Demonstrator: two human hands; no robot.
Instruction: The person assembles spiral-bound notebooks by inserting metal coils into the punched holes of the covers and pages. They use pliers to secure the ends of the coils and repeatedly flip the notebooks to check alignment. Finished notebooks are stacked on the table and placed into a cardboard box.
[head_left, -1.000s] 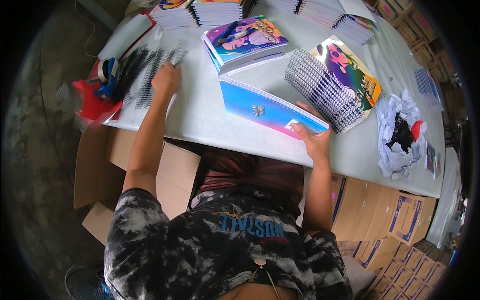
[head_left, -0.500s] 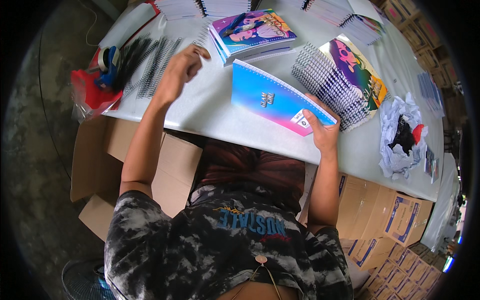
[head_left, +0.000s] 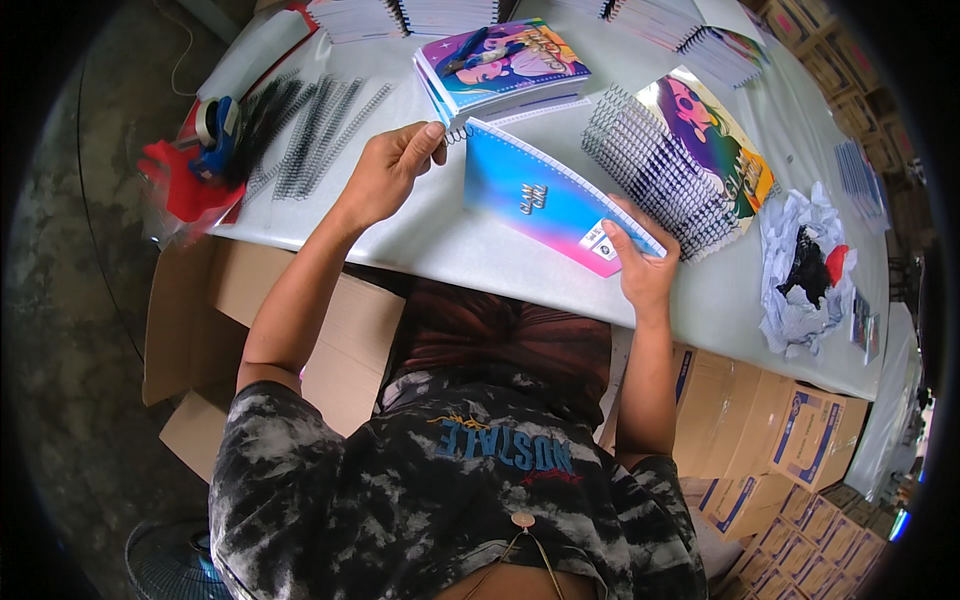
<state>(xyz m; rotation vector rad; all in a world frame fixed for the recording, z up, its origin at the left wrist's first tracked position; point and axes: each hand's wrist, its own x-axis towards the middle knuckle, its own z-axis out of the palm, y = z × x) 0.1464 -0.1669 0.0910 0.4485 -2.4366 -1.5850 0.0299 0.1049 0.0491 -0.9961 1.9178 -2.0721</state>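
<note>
A blue-to-pink notebook [head_left: 545,195] lies tilted on the grey table [head_left: 420,240]. My right hand [head_left: 640,265] grips its near right corner. My left hand [head_left: 390,170] pinches a wire spiral binding [head_left: 457,130] at the notebook's upper left corner. Loose black spiral bindings [head_left: 310,130] lie in a row to the left of my left hand. A stack of colourful notebooks [head_left: 505,65] sits just behind the held one.
A fanned pile of spiral-bound notebooks [head_left: 680,150] lies to the right. Crumpled white paper [head_left: 805,260] sits at the far right. A blue tape dispenser [head_left: 215,130] on red plastic stands at the left edge. Cardboard boxes [head_left: 770,440] stand below the table.
My left hand left the black spirals and came right to the notebook's upper corner with a spiral binding. My right hand kept its hold as the notebook shifted up.
</note>
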